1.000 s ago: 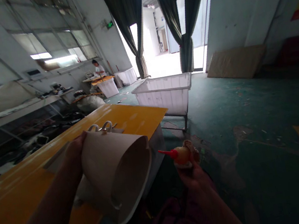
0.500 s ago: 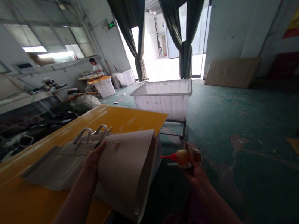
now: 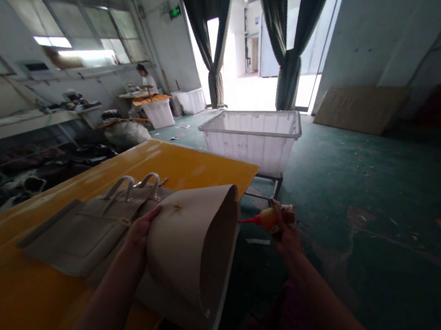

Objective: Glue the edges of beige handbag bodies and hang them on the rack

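My left hand [image 3: 140, 237] grips a curved beige leather panel [image 3: 188, 254], bent into an open tube over the near edge of the yellow table [image 3: 25, 307]. A small brass stud shows on the panel's top. My right hand [image 3: 284, 227] is closed on a small yellow glue bottle [image 3: 268, 217]; its red nozzle points left and nearly touches the panel's right edge. Behind the panel, beige handbags [image 3: 88, 230] with looped handles lie flat on the table.
A clear plastic bin [image 3: 256, 140] on a metal frame stands beyond the table's far corner. A person works at a distant bench [image 3: 142, 93] by white bins. Curtains frame a bright doorway [image 3: 246, 66]. Cardboard sheets [image 3: 357, 104] lean on the right wall. The green floor is worn.
The camera has panned left and down. My left hand lowered the curved panel nearer the table, uncovering the flat handbags behind it. My right hand brought the glue nozzle closer to the panel's edge.
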Demonstrator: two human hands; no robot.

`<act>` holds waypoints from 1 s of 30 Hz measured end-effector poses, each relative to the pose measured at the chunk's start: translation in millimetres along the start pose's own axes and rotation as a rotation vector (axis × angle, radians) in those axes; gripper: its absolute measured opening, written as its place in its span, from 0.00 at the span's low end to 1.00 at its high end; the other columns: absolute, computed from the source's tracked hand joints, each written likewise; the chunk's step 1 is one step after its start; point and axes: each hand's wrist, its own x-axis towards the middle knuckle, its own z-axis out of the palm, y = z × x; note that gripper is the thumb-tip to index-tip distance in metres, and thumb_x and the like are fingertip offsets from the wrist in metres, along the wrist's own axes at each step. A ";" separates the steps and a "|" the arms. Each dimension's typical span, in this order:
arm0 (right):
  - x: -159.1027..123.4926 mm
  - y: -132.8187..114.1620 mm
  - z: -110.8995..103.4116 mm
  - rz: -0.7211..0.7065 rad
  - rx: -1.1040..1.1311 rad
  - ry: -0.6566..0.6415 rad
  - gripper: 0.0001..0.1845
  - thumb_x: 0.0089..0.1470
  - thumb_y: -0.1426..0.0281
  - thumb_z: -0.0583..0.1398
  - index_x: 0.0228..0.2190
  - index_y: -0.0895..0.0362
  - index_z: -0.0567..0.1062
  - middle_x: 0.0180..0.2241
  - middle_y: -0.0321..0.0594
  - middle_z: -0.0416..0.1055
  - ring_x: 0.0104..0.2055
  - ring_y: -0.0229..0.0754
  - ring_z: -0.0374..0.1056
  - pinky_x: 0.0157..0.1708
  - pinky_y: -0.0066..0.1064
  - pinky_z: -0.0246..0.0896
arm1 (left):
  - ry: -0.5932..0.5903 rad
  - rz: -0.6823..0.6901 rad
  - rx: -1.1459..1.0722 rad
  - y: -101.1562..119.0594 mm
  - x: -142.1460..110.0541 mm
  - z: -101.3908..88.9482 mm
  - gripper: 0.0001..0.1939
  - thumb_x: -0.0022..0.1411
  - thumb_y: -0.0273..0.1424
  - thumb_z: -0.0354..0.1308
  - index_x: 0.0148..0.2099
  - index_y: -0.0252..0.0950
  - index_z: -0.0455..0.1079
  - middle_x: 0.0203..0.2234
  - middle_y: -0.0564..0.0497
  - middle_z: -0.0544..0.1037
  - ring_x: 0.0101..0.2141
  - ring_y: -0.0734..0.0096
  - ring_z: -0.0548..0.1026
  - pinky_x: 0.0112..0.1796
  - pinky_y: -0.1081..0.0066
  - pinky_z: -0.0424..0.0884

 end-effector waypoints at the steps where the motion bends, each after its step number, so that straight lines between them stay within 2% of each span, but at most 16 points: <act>1: -1.9 -0.2 -1.1 0.010 0.000 0.018 0.37 0.28 0.60 0.78 0.43 0.53 0.77 0.41 0.36 0.78 0.39 0.45 0.75 0.31 0.31 0.71 | 0.002 -0.029 -0.013 -1.8 1.0 -0.6 0.22 0.63 0.31 0.58 0.56 0.27 0.76 0.30 0.40 0.84 0.31 0.47 0.84 0.37 0.55 0.82; 4: -10.2 -2.6 -4.4 0.036 0.010 0.044 0.38 0.25 0.60 0.78 0.42 0.54 0.77 0.41 0.38 0.78 0.38 0.45 0.74 0.33 0.33 0.73 | 0.004 -0.115 -0.078 -5.6 -0.8 0.6 0.23 0.65 0.32 0.57 0.58 0.26 0.75 0.29 0.42 0.84 0.28 0.51 0.84 0.36 0.58 0.82; 9: -31.9 -9.9 -7.5 0.062 -0.030 -0.056 0.40 0.28 0.59 0.79 0.45 0.54 0.77 0.43 0.40 0.79 0.41 0.46 0.75 0.37 0.35 0.75 | 0.016 -0.137 -0.101 -7.7 -9.9 4.9 0.23 0.64 0.31 0.56 0.58 0.25 0.74 0.27 0.42 0.84 0.25 0.52 0.83 0.34 0.59 0.82; 12: -45.7 -13.5 -8.8 0.116 -0.041 -0.097 0.40 0.30 0.57 0.78 0.46 0.55 0.77 0.42 0.39 0.79 0.40 0.46 0.76 0.38 0.37 0.76 | 0.020 -0.159 -0.088 -9.2 -11.5 3.8 0.23 0.64 0.32 0.57 0.58 0.26 0.75 0.28 0.42 0.84 0.26 0.51 0.83 0.34 0.57 0.82; 14: -53.0 -14.7 -10.2 0.146 -0.044 -0.113 0.38 0.31 0.57 0.78 0.45 0.54 0.77 0.40 0.38 0.79 0.40 0.47 0.77 0.39 0.39 0.77 | -0.007 -0.154 -0.090 -10.8 -10.9 1.9 0.23 0.63 0.33 0.58 0.57 0.27 0.75 0.30 0.41 0.85 0.28 0.49 0.83 0.36 0.56 0.82; 17: -60.9 -14.5 -12.9 0.153 -0.042 -0.074 0.35 0.30 0.60 0.79 0.43 0.54 0.79 0.40 0.37 0.80 0.38 0.45 0.77 0.37 0.35 0.77 | -0.034 -0.125 -0.101 -12.9 -10.0 -0.5 0.24 0.63 0.34 0.59 0.58 0.29 0.76 0.33 0.40 0.85 0.32 0.48 0.84 0.39 0.55 0.81; 23: -75.5 -12.4 -20.3 0.160 -0.024 -0.045 0.34 0.28 0.61 0.79 0.41 0.51 0.80 0.44 0.37 0.80 0.40 0.45 0.77 0.36 0.33 0.76 | 0.000 -0.129 -0.123 -13.3 -9.5 -2.0 0.22 0.63 0.32 0.59 0.56 0.28 0.76 0.30 0.40 0.84 0.29 0.50 0.83 0.37 0.55 0.82; 27: -86.1 -11.0 -28.3 0.201 -0.056 -0.131 0.33 0.34 0.60 0.78 0.45 0.50 0.80 0.45 0.38 0.80 0.41 0.46 0.77 0.40 0.37 0.76 | 0.005 -0.115 -0.137 -13.8 -7.9 -2.1 0.22 0.64 0.33 0.58 0.56 0.26 0.76 0.27 0.42 0.84 0.26 0.53 0.82 0.32 0.59 0.82; 30: -93.7 -7.7 -34.1 0.209 -0.061 -0.132 0.33 0.35 0.60 0.77 0.46 0.49 0.80 0.47 0.37 0.79 0.44 0.46 0.76 0.42 0.37 0.76 | 0.024 -0.125 -0.163 -14.3 -7.0 -1.2 0.21 0.65 0.31 0.57 0.56 0.25 0.76 0.26 0.42 0.83 0.24 0.54 0.82 0.30 0.60 0.81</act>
